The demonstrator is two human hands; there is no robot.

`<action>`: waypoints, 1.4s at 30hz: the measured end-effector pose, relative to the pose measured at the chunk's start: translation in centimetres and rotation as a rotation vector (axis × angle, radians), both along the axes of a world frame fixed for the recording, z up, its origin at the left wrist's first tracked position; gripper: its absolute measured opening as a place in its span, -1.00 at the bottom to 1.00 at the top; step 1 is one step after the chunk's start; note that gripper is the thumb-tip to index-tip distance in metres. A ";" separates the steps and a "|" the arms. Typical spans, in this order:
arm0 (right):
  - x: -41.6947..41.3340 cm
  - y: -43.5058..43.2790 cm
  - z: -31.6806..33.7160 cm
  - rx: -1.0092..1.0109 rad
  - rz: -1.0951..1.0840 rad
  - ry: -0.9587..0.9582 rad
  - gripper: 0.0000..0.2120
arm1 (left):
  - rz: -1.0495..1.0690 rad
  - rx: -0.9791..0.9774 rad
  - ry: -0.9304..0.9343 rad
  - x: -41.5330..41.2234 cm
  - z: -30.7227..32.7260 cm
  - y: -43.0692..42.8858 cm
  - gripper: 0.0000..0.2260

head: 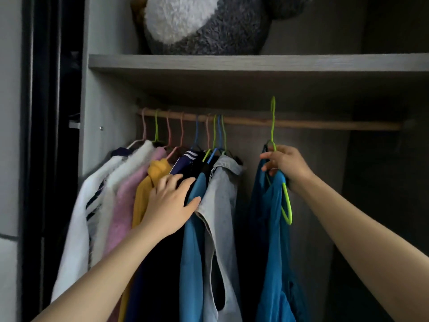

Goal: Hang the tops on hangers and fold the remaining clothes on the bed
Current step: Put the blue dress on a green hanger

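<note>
**At the wardrobe**

Hung clothes crowd the left end of the rail. The blue top hangs right of them on a green hanger, hook above rail height. Your right hand grips the hanger's neck. Your left hand, fingers straight, presses the hung clothes.

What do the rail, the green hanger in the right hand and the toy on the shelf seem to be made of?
The rail looks like bare wood: light tan, matte. The green hanger is thin, smooth, bright: probably plastic or coated wire. The toy is plush: fuzzy grey and white pile.
</note>
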State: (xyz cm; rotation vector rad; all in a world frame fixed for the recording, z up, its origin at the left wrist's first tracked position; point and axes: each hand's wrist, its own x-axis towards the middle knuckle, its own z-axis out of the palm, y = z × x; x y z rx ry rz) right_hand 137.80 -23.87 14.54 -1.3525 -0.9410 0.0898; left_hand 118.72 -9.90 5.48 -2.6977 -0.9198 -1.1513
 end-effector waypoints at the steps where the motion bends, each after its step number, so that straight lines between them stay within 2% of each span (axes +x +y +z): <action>1: 0.1 0.4 0.4 -0.007 -0.009 -0.007 -0.88 | -0.009 0.004 0.002 0.3 0.4 0.4 -0.52; 3: 0.4 1.8 1.0 -0.016 -0.031 -0.017 -0.82 | -0.032 0.039 0.017 0.9 1.1 1.6 -0.51; 7: 0.9 5.2 1.7 -0.066 -0.075 -0.049 -0.89 | -0.110 0.099 0.105 1.5 2.2 3.9 -0.52; 9: 1.2 7.0 1.9 -0.088 -0.095 -0.055 -0.91 | -0.143 0.100 0.093 1.4 2.7 4.8 -0.37; 11: 1.4 9.0 1.7 -0.123 -0.116 -0.054 -0.81 | -0.170 0.085 0.074 1.4 3.0 5.9 -0.17; 13: 1.6 10.6 1.0 -0.171 -0.135 -0.056 -0.74 | -0.204 0.046 0.062 1.5 2.9 6.7 -0.13; 15: 1.8 11.8 0.0 -0.258 -0.179 -0.105 -0.74 | -0.245 0.035 0.053 1.5 2.9 6.9 -0.21; 17: 1.9 12.5 -0.8 -0.336 -0.203 -0.165 -0.83 | -0.267 0.045 0.040 1.5 2.8 6.9 -0.32; 21: 1.7 12.3 -1.7 -0.341 -0.232 -0.229 -0.87 | -0.285 0.062 -0.014 1.4 2.7 6.5 -0.31; 23: 1.6 11.6 -1.9 -0.314 -0.249 -0.250 -0.80 | -0.311 0.163 -0.068 1.4 2.8 5.9 -0.36; 25: 2.0 10.4 -2.2 -0.305 -0.290 -0.266 -0.72 | -0.363 0.297 -0.146 1.9 2.7 4.8 -0.52; 29: 4.7 4.6 -3.6 -0.443 -0.570 -0.319 -0.60 | -0.500 0.409 -0.183 4.1 2.3 0.6 -0.61; 33: 6.8 -4.1 -4.6 -0.648 -1.077 -0.467 -0.60 | -0.645 0.398 -0.126 6.7 1.3 -3.4 -0.62; 35: 7.1 -9.1 -5.1 -0.719 -1.297 -0.477 -0.60 | -0.721 0.349 -0.085 8.3 0.4 -5.6 -0.57; 37: 7.6 -12.8 -5.3 -0.725 -1.412 -0.446 -0.60 | -0.735 0.258 0.045 9.6 -0.6 -6.9 -0.47; 39: 8.3 -16.3 -5.8 -0.748 -1.479 -0.372 -0.59 | -0.730 0.201 0.173 11.6 -2.3 -7.6 -0.54; 42: 9.2 -19.3 -6.7 -0.809 -1.453 -0.342 -0.53 | -0.759 0.115 0.228 13.5 -4.5 -8.1 -0.63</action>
